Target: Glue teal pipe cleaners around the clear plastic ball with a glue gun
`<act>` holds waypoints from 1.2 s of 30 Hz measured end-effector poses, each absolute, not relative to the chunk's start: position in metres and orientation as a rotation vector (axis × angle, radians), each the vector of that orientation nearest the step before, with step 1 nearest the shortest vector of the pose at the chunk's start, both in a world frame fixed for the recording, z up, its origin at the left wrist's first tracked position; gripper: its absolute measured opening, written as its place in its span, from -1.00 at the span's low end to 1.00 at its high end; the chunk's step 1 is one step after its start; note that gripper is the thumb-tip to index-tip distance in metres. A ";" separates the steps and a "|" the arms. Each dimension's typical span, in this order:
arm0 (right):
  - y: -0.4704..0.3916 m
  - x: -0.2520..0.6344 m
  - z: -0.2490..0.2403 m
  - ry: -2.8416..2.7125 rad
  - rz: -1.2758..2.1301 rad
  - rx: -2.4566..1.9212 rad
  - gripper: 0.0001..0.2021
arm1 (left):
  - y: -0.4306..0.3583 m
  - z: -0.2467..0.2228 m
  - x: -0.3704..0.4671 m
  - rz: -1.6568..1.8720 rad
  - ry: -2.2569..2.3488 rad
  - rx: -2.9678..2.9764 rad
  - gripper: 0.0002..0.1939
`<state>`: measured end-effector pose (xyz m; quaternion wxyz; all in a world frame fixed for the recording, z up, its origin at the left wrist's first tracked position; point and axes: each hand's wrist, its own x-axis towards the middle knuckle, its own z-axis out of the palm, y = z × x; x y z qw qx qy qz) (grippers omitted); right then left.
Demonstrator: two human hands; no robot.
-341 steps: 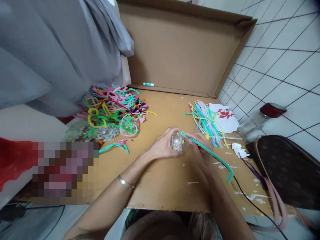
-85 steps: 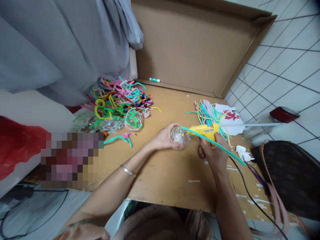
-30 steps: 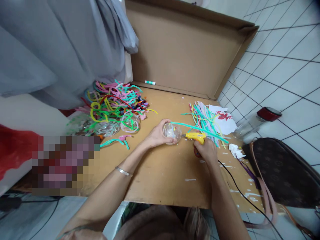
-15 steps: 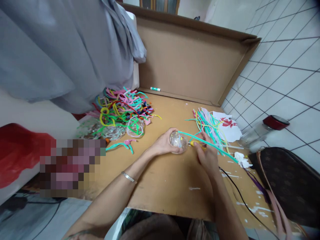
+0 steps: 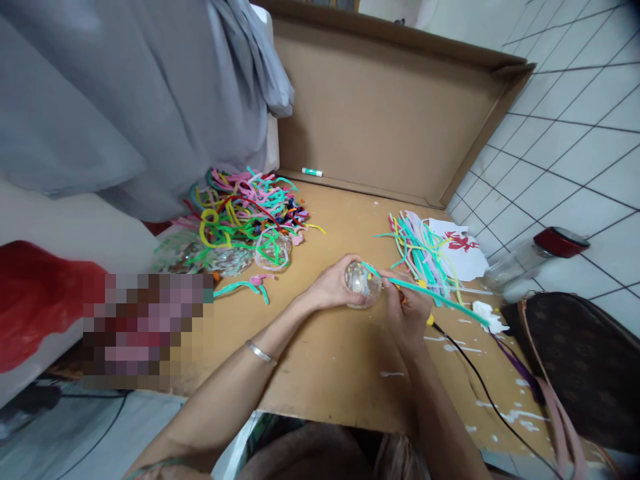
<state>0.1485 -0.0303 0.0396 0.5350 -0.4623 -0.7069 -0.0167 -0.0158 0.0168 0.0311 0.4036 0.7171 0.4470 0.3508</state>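
Observation:
My left hand (image 5: 335,283) is wrapped round the side of a clear plastic ball (image 5: 363,288), which has small coloured bits inside. A long teal pipe cleaner (image 5: 440,297) runs from the ball's upper edge down to the right. The fingers of my right hand (image 5: 409,310) pinch this pipe cleaner close to the ball. That same hand also keeps hold of a yellow-handled soldering iron (image 5: 430,321), mostly hidden in the palm, its black cord (image 5: 473,363) trailing to the lower right.
Tangled coloured pipe cleaners (image 5: 240,207) and wrapped clear balls (image 5: 273,249) lie left. Straight pipe cleaners (image 5: 423,257) and a white paper (image 5: 463,250) are right, near a glass bottle (image 5: 517,267) and brown bag (image 5: 575,373). A cardboard wall (image 5: 390,107) stands behind.
My right hand has drawn its fingers in onto the teal pipe cleaner beside the ball. The soldering iron's tip, earlier pointing at the ball, is now out of sight.

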 end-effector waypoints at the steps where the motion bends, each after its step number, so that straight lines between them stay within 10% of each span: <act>1: -0.031 0.149 0.037 -1.680 -0.031 -1.102 -0.80 | 0.017 0.031 -0.016 0.884 1.128 1.814 -0.20; 36: -0.036 0.154 0.029 -1.876 -0.164 -1.021 -0.81 | 0.016 0.034 -0.014 0.855 1.164 1.773 -0.18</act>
